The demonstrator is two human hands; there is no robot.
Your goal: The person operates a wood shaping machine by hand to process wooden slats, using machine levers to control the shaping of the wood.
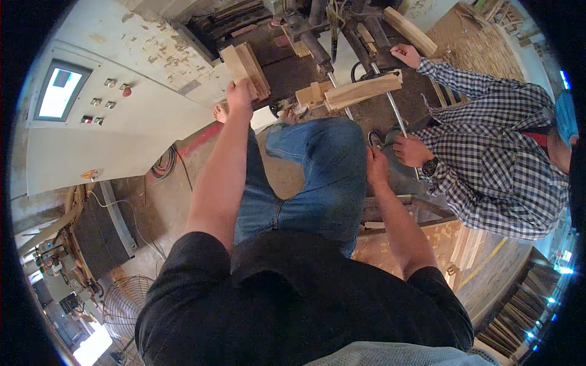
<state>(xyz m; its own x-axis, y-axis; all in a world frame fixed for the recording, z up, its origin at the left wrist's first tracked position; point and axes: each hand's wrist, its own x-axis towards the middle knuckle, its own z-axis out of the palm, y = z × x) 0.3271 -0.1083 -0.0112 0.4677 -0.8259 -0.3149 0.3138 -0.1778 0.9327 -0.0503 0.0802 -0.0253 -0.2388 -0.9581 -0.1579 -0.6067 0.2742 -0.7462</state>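
My left hand point(241, 94) is closed round the near end of a small stack of wooden boards point(245, 64) beside the white cabinet. The boards lie flat against each other and tilt up and away from me. My right hand point(376, 166) hangs low beside my right knee, touching or close to the jeans; its fingers are mostly turned away, so their grip is hidden. Ahead of my knees, more wooden pieces point(363, 91) lie across metal clamp bars point(397, 113).
A person in a checked shirt point(488, 158) stands at the right, one hand point(410, 151) on a clamp bar and the other point(407, 55) near the machine. On the left is a control cabinet point(116, 146) with a screen and buttons. Coiled cable point(163, 165) and a fan point(126, 299) stand behind.
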